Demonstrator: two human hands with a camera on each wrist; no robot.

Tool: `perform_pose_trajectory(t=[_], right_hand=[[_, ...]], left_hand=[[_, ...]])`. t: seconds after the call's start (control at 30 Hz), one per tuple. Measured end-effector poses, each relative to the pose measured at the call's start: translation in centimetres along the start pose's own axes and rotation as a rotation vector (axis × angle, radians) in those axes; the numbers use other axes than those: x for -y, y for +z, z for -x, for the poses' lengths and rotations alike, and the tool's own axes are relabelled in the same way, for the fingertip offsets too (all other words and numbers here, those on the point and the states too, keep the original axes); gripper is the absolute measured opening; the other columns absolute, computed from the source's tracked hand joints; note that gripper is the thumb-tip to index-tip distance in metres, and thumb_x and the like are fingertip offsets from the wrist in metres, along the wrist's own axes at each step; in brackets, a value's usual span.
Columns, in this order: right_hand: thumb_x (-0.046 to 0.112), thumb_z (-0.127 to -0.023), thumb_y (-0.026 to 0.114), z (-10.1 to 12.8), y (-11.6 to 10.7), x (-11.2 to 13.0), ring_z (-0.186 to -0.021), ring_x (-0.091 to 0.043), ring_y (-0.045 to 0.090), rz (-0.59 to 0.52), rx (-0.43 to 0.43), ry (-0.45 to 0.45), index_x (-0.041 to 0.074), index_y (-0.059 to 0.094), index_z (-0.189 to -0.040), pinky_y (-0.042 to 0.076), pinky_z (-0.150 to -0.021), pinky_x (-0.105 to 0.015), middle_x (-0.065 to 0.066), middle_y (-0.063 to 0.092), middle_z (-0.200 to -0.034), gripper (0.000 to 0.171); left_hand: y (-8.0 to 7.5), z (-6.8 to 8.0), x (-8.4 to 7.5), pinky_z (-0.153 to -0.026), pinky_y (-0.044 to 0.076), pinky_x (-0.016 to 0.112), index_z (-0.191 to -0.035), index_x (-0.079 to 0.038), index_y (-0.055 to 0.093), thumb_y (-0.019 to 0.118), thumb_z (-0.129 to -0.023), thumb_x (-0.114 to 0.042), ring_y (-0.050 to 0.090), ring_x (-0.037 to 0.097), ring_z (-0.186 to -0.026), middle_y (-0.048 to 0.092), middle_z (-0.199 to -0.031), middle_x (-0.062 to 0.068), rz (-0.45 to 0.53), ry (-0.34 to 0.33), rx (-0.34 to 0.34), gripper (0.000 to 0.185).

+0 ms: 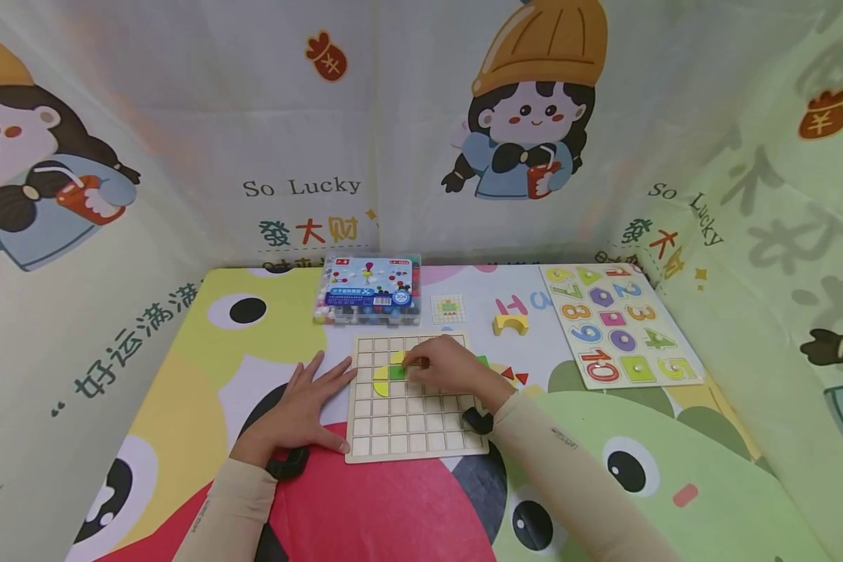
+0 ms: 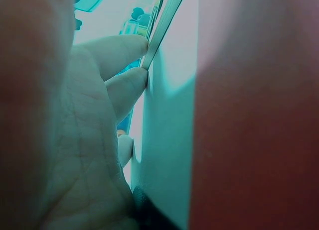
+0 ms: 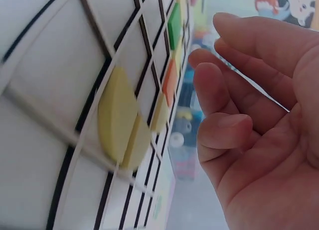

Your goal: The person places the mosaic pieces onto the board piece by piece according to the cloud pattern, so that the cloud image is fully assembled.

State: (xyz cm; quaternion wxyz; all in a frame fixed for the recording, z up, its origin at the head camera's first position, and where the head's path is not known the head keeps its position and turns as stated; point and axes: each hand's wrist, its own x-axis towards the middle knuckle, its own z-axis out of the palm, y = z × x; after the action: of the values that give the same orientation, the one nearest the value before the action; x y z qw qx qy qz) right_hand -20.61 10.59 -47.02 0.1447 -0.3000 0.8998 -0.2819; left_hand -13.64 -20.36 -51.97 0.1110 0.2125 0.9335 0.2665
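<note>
A pale wooden grid board (image 1: 410, 425) lies on the patterned table cover. Flat yellow pieces (image 1: 382, 388) with curved edges and a green square (image 1: 397, 373) sit in its upper left cells. My left hand (image 1: 298, 410) is spread beside the board, fingertips and thumb touching its left edge. Over the upper part of the board, my right hand (image 1: 446, 365) has loosely bent fingers. The right wrist view shows nothing between its thumb and fingers. An orange piece (image 3: 170, 83) lies on the board near those fingertips, with yellow pieces (image 3: 117, 118) closer to the camera.
Right of the board lie small red triangles (image 1: 522, 378) and a partly covered green piece (image 1: 482, 360). Behind it are a plastic box (image 1: 368, 289), a pattern card (image 1: 449, 308) and a yellow arch block (image 1: 510, 324). A number puzzle board (image 1: 618, 328) lies at the far right.
</note>
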Motion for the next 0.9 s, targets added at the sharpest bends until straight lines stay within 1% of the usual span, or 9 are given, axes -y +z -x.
perform_pose_trajectory(t=[0.07, 0.13, 0.27, 0.4, 0.57, 0.7, 0.9], right_hand=[[0.017, -0.098, 0.075, 0.7, -0.3, -0.4, -0.087, -0.010, 0.062, -0.006, -0.015, -0.014, 0.013, 0.082, -0.118, 0.054, -0.079, -0.028, 0.001, 0.080, -0.115, 0.022], [0.018, -0.098, 0.076, 1.4, -0.7, -0.9, -0.090, -0.010, 0.063, -0.013, -0.029, -0.014, 0.013, 0.082, -0.118, 0.054, -0.080, -0.027, 0.001, 0.080, -0.118, 0.022], [0.021, -0.097, 0.077, 3.3, -1.4, -2.0, -0.088, -0.009, 0.062, -0.036, -0.060, 0.015, 0.013, 0.082, -0.117, 0.054, -0.079, -0.027, 0.005, 0.078, -0.110, 0.022], [0.022, -0.096, 0.079, 5.6, -2.3, -3.1, -0.085, -0.010, 0.059, -0.066, -0.095, 0.045, 0.013, 0.081, -0.116, 0.051, -0.075, -0.027, 0.007, 0.076, -0.104, 0.022], [0.022, -0.096, 0.080, 8.4, -3.0, -4.7, -0.080, -0.007, 0.057, -0.056, -0.138, 0.032, 0.011, 0.081, -0.115, 0.049, -0.070, -0.024, 0.005, 0.076, -0.101, 0.022], [0.019, -0.095, 0.081, 10.4, -3.2, -6.0, -0.077, -0.007, 0.055, -0.052, -0.169, 0.030, 0.009, 0.081, -0.113, 0.047, -0.066, -0.024, 0.004, 0.074, -0.096, 0.021], [0.015, -0.092, 0.083, 12.7, -2.9, -7.8, -0.079, -0.007, 0.055, -0.068, -0.205, 0.086, 0.009, 0.081, -0.112, 0.048, -0.067, -0.023, 0.005, 0.072, -0.093, 0.021]], left_hand=[[0.0, 0.0, 0.0, -0.128, -0.005, 0.072, -0.165, -0.023, 0.040, 0.091, -0.060, -0.066, -0.001, 0.045, -0.164, 0.025, -0.177, 0.002, 0.003, -0.002, 0.000, 0.125], [0.0, 0.0, 0.0, -0.128, -0.005, 0.071, -0.165, -0.023, 0.039, 0.091, -0.059, -0.066, -0.001, 0.045, -0.164, 0.026, -0.177, 0.002, 0.004, -0.003, 0.000, 0.126], [0.0, 0.0, -0.1, -0.128, -0.005, 0.071, -0.165, -0.023, 0.039, 0.091, -0.060, -0.066, -0.002, 0.045, -0.164, 0.026, -0.177, 0.003, 0.007, -0.001, 0.001, 0.126], [0.1, 0.0, -0.1, -0.128, -0.004, 0.071, -0.165, -0.022, 0.039, 0.091, -0.060, -0.067, -0.002, 0.045, -0.165, 0.026, -0.177, 0.002, 0.005, 0.007, 0.001, 0.125], [0.1, 0.0, -0.1, -0.128, -0.003, 0.072, -0.165, -0.022, 0.039, 0.091, -0.061, -0.066, -0.001, 0.045, -0.165, 0.026, -0.177, 0.002, 0.006, 0.012, -0.003, 0.125], [0.1, 0.0, -0.2, -0.128, -0.003, 0.072, -0.165, -0.022, 0.039, 0.091, -0.061, -0.066, -0.001, 0.046, -0.165, 0.026, -0.177, 0.002, 0.003, 0.007, -0.003, 0.125], [0.2, 0.0, -0.2, -0.128, -0.003, 0.072, -0.165, -0.023, 0.039, 0.091, -0.060, -0.066, -0.001, 0.045, -0.165, 0.026, -0.177, 0.002, -0.007, -0.008, 0.000, 0.126]])
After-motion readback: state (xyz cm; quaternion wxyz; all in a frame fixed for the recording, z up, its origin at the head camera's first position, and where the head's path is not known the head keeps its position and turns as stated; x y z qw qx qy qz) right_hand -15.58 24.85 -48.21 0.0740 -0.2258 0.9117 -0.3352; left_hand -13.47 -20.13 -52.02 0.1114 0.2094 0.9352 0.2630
